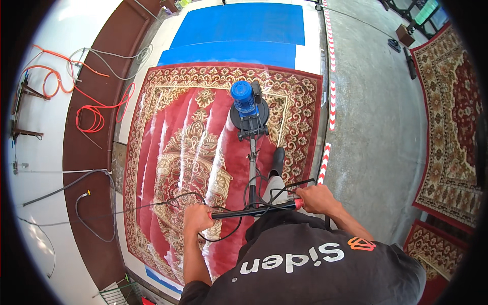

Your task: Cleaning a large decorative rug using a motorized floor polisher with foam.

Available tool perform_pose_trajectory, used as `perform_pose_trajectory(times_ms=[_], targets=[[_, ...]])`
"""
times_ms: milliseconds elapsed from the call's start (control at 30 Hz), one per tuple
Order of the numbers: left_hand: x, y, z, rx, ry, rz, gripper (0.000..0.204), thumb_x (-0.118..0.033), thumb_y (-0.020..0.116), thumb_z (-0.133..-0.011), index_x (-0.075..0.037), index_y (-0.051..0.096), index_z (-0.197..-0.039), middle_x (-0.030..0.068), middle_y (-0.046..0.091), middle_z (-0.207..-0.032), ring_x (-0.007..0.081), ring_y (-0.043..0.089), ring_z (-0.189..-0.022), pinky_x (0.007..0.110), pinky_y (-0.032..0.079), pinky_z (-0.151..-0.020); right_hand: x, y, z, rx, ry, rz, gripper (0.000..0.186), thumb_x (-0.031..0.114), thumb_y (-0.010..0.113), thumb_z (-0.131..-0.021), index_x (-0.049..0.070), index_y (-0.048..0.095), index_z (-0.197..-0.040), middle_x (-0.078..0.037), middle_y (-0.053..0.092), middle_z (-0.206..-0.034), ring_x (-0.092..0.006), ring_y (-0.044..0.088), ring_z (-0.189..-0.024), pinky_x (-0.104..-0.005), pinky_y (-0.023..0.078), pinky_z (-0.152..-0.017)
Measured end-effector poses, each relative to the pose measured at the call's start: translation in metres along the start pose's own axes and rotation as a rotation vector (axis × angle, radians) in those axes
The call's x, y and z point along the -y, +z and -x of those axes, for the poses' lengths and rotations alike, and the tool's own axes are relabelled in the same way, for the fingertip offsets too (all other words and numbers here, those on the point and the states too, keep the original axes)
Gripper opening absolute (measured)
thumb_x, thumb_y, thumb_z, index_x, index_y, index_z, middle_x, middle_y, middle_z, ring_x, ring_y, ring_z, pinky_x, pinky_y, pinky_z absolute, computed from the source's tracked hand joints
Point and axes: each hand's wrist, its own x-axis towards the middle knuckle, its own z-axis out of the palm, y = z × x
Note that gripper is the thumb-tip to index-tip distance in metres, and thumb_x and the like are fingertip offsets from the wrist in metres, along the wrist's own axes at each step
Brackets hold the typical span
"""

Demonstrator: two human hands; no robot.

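Note:
A floor scrubbing machine [249,113] with a blue motor and a round black base stands on a red patterned carpet [195,127]. Its pole runs back toward me to a black handlebar [254,210] with red ends. My left hand [197,218] is closed round the bar's left end, and my right hand [316,199] grips the right end. White foam [219,145] lies in long streaks over the carpet's red middle. A black cable [223,236] loops around the bar and pole and runs off to the left.
Blue sheeting [239,28] lies beyond the carpet. Orange hoses [94,119] and grey hoses [81,190] hang along the left wall. Red-and-white marking tape [332,101] edges the grey floor [373,117] at the right. Another patterned carpet [450,127] hangs far right. My boot [277,161] is on the carpet.

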Motion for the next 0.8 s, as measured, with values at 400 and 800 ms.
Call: perform_pose_trajectory(times_ms=[400,800], targets=[[-0.06,-0.082,-0.136,0.121,-0.019,0.028,0.016,-0.027,0.074,-0.068,-0.012,0.077,-0.074,0.0208,0.073,-0.077,0.0431,0.071,-0.075,0.054,0.058,-0.072,-0.099,-0.101,-0.063,0.038,0.004,0.019,0.023,0.015,0.068,-0.083,0.008,0.065,-0.105,-0.018,0.075,-0.088,-0.0417,0.074,-0.084,-0.0559,0.057,-0.069],[-0.19,-0.092,-0.253,0.065,-0.07,0.005,0.022,-0.036,0.076,-0.075,-0.015,0.08,-0.079,0.0187,0.076,-0.083,0.0414,0.074,-0.081,0.052,0.059,-0.075,-0.269,-0.166,-0.089,-0.015,-0.048,0.038,0.03,0.012,0.066,-0.081,0.01,0.068,-0.111,-0.022,0.074,-0.091,-0.0436,0.074,-0.09,-0.0571,0.056,-0.073]])
